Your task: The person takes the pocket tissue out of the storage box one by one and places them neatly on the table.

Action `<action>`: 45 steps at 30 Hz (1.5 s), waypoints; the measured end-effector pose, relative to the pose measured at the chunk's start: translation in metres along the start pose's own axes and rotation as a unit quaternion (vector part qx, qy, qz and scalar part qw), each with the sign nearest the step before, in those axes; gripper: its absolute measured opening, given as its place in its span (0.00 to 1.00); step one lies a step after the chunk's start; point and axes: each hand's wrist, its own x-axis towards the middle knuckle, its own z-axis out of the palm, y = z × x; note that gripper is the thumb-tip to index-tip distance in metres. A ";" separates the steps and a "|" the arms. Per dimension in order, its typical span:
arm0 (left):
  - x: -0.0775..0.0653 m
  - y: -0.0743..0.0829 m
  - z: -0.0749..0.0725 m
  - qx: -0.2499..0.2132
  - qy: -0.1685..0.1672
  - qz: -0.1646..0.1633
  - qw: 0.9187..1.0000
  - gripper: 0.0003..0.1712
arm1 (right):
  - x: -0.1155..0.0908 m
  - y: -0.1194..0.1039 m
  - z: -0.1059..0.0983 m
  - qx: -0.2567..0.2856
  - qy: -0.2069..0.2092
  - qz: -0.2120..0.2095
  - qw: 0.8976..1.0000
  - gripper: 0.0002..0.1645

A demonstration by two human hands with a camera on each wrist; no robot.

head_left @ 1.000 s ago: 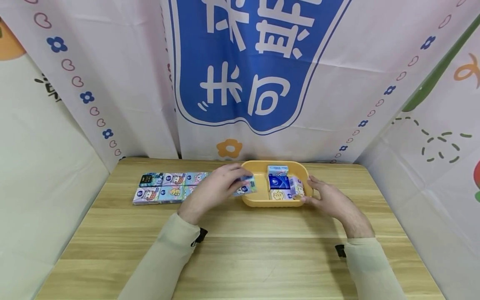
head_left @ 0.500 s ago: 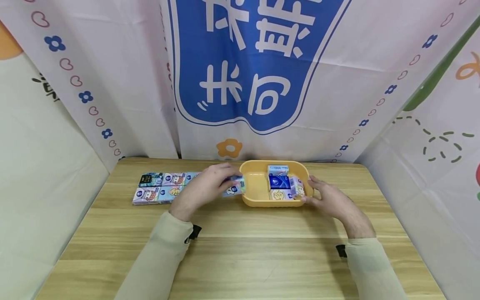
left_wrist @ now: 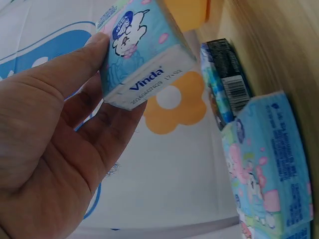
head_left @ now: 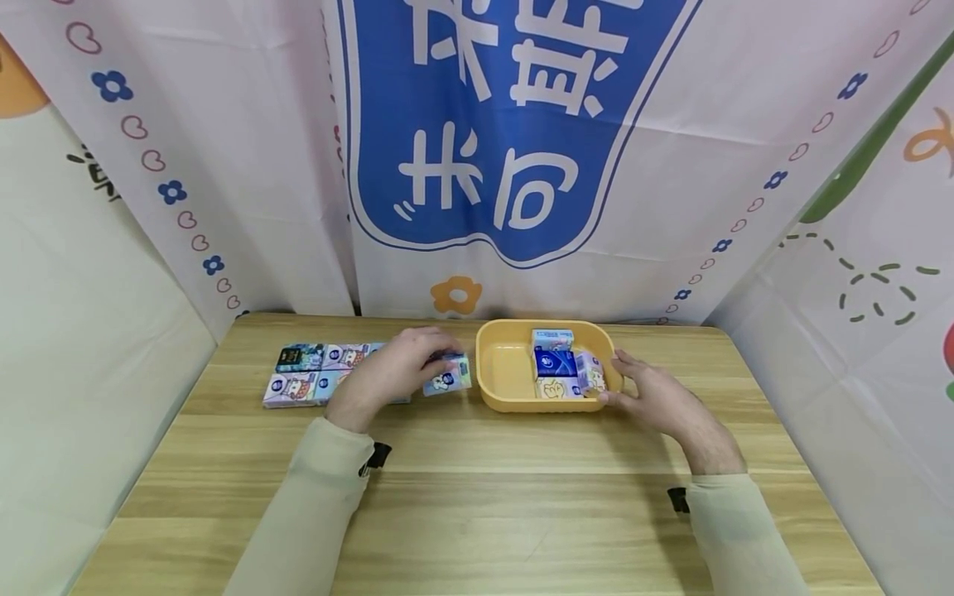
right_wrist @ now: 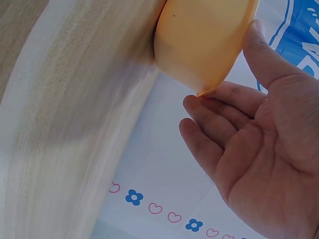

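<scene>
Left of the yellow plastic basket [head_left: 497,406], my left hand [head_left: 391,372] pinches a light-blue tissue pack [head_left: 447,381] between thumb and fingers. "Vinda" shows on the end of that pack [left_wrist: 144,55] in the left wrist view, tilted above the table. My right hand [head_left: 659,400] holds the basket's right end, its thumb [right_wrist: 259,42] at the rim and its fingers against the other side. Inside the basket, toward the right, lie a dark-blue pack [head_left: 556,362], a purple pack [head_left: 590,372] and other tissue packs. The basket's left half shows bare floor.
Rows of tissue packs lie side by side at the table's back left, among them a dark pack [head_left: 301,358] and a pink-purple pack [head_left: 291,387]; my left hand hides some. A printed white curtain [head_left: 283,165] hangs behind the wooden table [head_left: 507,513].
My left hand has moved left with the light-blue tissue pack, from over the basket's left edge to beside the basket. My right hand and the basket look nearly still.
</scene>
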 end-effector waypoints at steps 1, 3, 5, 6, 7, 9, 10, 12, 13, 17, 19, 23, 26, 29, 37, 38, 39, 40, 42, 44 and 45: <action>0.000 -0.002 0.001 0.001 -0.003 -0.002 1.000 0.17 | 0.000 0.000 0.000 0.000 0.000 0.000 1.000 0.49; 0.000 -0.005 0.003 0.002 -0.010 -0.007 1.000 0.17 | 0.000 0.000 0.000 -0.001 0.000 0.001 1.000 0.49; 0.001 -0.008 0.004 0.002 -0.018 -0.012 1.000 0.17 | 0.000 0.000 0.000 0.000 -0.001 0.003 1.000 0.49; 0.001 -0.009 0.005 -0.001 -0.022 -0.015 1.000 0.17 | 0.000 0.000 0.000 0.000 -0.002 0.004 1.000 0.50; 0.001 -0.010 0.006 -0.001 -0.026 -0.016 1.000 0.17 | 0.000 0.000 0.000 0.001 -0.002 0.005 1.000 0.50; 0.002 -0.013 0.007 -0.001 -0.034 -0.018 0.999 0.18 | 0.000 0.000 0.000 0.003 -0.003 0.008 1.000 0.50; 0.002 -0.014 0.008 -0.001 -0.037 -0.018 0.999 0.18 | 0.000 0.000 0.000 0.004 -0.004 0.009 1.000 0.50; 0.003 -0.016 0.009 0.001 -0.041 -0.016 0.999 0.18 | 0.000 -0.001 0.000 0.005 -0.004 0.010 1.000 0.50; 0.003 -0.017 0.010 0.003 -0.043 -0.015 0.999 0.18 | 0.000 -0.001 0.000 0.006 -0.004 0.010 1.000 0.50; 0.005 -0.022 0.013 0.009 -0.052 -0.016 0.998 0.18 | -0.001 -0.001 0.000 0.006 -0.006 0.011 1.000 0.50; 0.005 -0.023 0.014 0.010 -0.057 -0.021 0.998 0.18 | -0.001 -0.001 -0.001 0.005 -0.006 0.010 1.000 0.50; 0.006 -0.026 0.016 0.008 -0.061 -0.026 0.998 0.19 | -0.001 -0.001 -0.001 0.003 -0.006 0.011 1.000 0.50; 0.005 -0.030 0.017 0.005 -0.059 -0.024 0.998 0.19 | 0.000 -0.001 0.000 0.004 -0.007 0.013 1.000 0.50; 0.004 -0.033 0.018 0.004 -0.057 -0.019 0.998 0.18 | 0.000 -0.002 -0.001 0.004 -0.007 0.013 1.000 0.50; 0.005 -0.038 0.018 0.009 -0.052 -0.027 0.998 0.17 | 0.000 0.000 0.000 0.005 -0.006 0.013 1.000 0.50; 0.005 -0.038 0.018 0.011 -0.049 -0.025 0.998 0.17 | 0.000 0.000 0.000 0.005 -0.007 0.013 1.000 0.50; 0.005 -0.039 0.018 0.013 -0.046 -0.024 0.999 0.16 | 0.001 0.000 0.000 0.005 -0.007 0.012 1.000 0.50; 0.005 -0.039 0.018 0.015 -0.042 -0.023 0.999 0.16 | 0.001 0.001 0.000 0.004 -0.007 0.012 1.000 0.50; 0.005 -0.039 0.018 0.018 -0.034 -0.021 0.999 0.15 | 0.001 0.001 0.000 0.003 -0.007 0.013 1.000 0.50; 0.005 -0.039 0.019 0.020 -0.027 -0.021 0.999 0.14 | 0.002 0.002 0.000 0.002 -0.008 0.014 1.000 0.50; 0.005 -0.039 0.019 0.021 -0.025 -0.022 0.999 0.14 | 0.002 0.002 0.001 0.003 -0.008 0.015 1.000 0.50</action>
